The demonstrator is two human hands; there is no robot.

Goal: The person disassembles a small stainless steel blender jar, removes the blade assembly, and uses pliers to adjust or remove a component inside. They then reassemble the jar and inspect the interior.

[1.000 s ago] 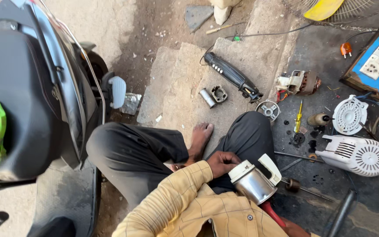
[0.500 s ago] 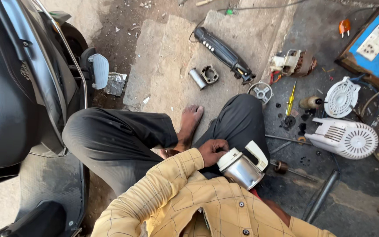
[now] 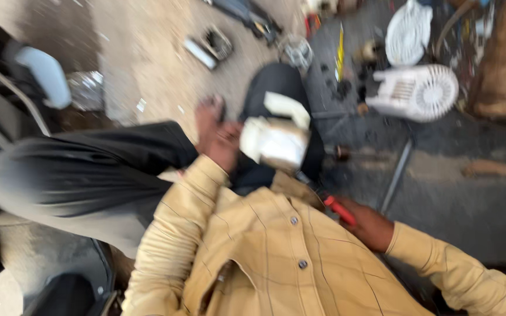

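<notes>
Both hands grip: left hand (image 3: 225, 143) steadies the pale casing (image 3: 274, 137), right hand (image 3: 370, 225) a red-handled tool (image 3: 339, 210).

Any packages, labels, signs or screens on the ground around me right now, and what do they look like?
No package, label, sign or screen can be made out; the picture is blurred.
Nearest candidate: crumpled shiny wrapper or foil, on the ground at upper left beside the scooter; silvery grey, no print readable.
White fan-like housing, upper right on the dark floor; round, ribbed, unlabelled as far as visible.
</notes>
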